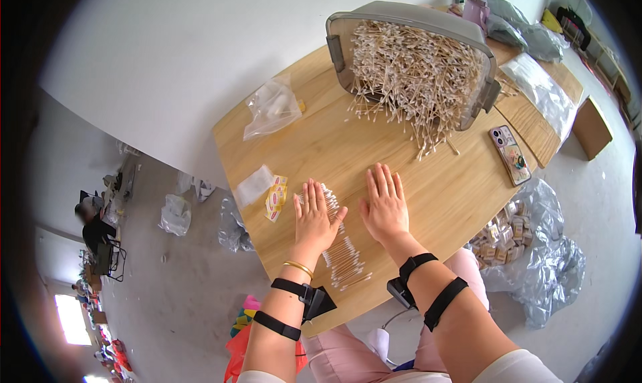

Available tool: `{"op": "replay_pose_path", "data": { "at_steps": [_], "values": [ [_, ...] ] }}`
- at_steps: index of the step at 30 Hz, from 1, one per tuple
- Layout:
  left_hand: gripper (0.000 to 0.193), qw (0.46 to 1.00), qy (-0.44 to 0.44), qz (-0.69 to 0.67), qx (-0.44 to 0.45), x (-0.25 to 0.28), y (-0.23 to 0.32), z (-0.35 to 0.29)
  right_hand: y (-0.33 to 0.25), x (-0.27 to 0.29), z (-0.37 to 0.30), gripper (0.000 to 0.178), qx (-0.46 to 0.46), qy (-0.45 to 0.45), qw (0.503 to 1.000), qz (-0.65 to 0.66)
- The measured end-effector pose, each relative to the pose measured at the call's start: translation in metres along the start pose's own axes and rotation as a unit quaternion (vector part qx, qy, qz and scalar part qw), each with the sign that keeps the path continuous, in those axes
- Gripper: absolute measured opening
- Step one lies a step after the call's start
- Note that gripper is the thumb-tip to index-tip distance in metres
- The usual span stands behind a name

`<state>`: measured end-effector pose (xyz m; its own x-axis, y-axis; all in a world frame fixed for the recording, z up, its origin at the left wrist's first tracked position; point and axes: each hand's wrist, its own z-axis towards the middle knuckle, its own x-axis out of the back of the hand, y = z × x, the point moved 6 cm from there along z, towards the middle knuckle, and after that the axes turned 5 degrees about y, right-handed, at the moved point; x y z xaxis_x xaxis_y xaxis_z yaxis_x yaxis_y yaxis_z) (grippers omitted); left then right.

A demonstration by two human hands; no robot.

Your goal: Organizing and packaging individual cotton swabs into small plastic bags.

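A row of cotton swabs (346, 259) lies side by side on the wooden table (428, 202), running from beneath my left hand toward the near edge. My left hand (317, 222) is flat with fingers stretched out, covering part of that row. To its right, my right hand (386, 206) rests open on bare wood, holding nothing. Beyond both hands, a grey plastic bin (408, 10) is tipped on its side, and a large heap of cotton swabs (414, 75) spills from its mouth onto the table. Small yellow-and-white cards (275, 199) lie just left of my left hand.
Clear plastic bags (273, 107) sit at the table's far left, with a small white bag (255, 185) nearer. A phone (509, 156) lies by the right edge. On the floor at right, a big plastic bag (521, 232) holds many small packs. Another person (97, 232) is far left.
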<state>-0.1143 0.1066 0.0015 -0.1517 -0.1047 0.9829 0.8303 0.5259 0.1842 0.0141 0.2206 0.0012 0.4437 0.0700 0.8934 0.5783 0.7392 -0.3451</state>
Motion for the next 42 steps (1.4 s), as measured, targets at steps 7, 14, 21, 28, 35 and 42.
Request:
{"op": "replay_pose_path", "data": {
  "at_steps": [7,14,21,28,35,42],
  "values": [
    [0.091,0.978,0.149,-0.141,0.036,0.012,-0.021,0.0,0.004,-0.004,0.0,0.066,-0.003,0.014,0.999,0.034],
    [0.086,0.886,0.278,-0.364,0.072,0.025,-0.05,-0.015,-0.033,-0.003,0.03,0.05,0.024,0.02,0.908,0.418],
    [0.084,0.85,0.269,-0.448,0.065,0.011,-0.048,-0.014,-0.086,-0.044,0.053,0.047,0.068,-0.02,0.887,0.456],
    [0.082,0.813,0.257,-0.522,0.04,0.002,-0.046,-0.013,-0.07,-0.03,0.044,0.047,0.043,-0.003,0.895,0.444],
    [0.09,0.964,0.149,-0.217,0.049,0.018,-0.004,-0.049,-0.024,0.024,-0.013,0.056,0.033,-0.016,0.976,0.215],
    [0.098,0.996,0.083,-0.016,0.008,-0.001,0.02,-0.041,-0.006,0.017,-0.049,0.069,0.016,-0.033,0.999,0.037]
  ]
}}
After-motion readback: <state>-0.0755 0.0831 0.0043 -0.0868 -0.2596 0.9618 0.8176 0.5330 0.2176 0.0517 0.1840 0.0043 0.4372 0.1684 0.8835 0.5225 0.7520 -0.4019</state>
